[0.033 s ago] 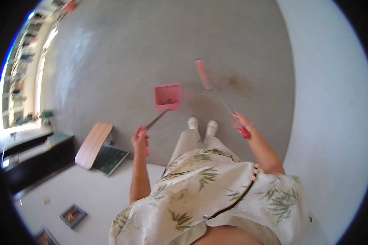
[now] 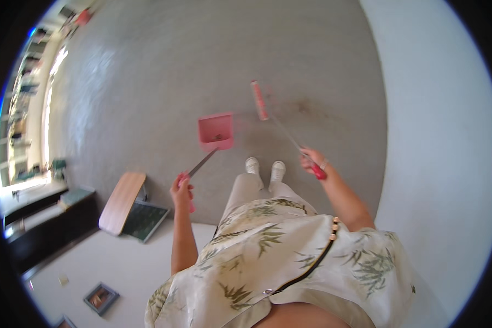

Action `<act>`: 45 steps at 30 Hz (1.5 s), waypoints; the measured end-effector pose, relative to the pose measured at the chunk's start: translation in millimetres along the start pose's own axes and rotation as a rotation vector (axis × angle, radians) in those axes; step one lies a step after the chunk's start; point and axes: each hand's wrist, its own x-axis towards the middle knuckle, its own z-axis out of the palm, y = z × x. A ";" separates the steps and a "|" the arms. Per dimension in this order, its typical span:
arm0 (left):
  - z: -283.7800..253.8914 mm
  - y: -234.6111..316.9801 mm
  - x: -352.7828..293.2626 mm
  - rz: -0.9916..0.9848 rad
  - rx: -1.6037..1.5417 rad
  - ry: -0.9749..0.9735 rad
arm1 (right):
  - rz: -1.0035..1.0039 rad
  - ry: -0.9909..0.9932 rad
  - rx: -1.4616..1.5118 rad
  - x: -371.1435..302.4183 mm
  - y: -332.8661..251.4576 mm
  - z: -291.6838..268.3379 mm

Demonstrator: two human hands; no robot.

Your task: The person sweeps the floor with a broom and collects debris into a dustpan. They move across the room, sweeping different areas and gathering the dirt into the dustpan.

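My left hand [image 2: 181,190] is closed around the handle of a pink dustpan [image 2: 216,144]. The pan rests on the grey floor ahead of my feet, with a little dark debris inside it. A broom [image 2: 259,100] with a narrow red-and-white head and a thin metal shaft is in my right hand [image 2: 312,162]. My fingers wrap the shaft near its red grip end. The broom head is on the floor, to the right of the dustpan and apart from it.
Dark stains [image 2: 306,107] mark the grey floor right of the broom head. A white wall [image 2: 437,136] runs along the right. At the lower left are a wooden board [image 2: 123,202], a dark framed panel [image 2: 144,218], a picture frame [image 2: 101,299] and a dark cabinet [image 2: 52,232].
The whole view has shifted slightly, so things sit a little further left. The broom head is a touch nearer to the dustpan. Both hands keep their grips.
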 end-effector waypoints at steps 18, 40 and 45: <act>85.7 103.3 166.9 0.001 -0.018 -0.161 | -0.156 0.204 0.179 49.4 -72.2 -25.9; 74.5 236.6 255.9 0.229 -0.134 -0.130 | 0.075 0.149 0.283 142.0 -93.5 106.1; 74.2 244.3 255.8 0.205 -0.090 -0.086 | -0.093 0.282 0.142 104.0 -133.2 88.9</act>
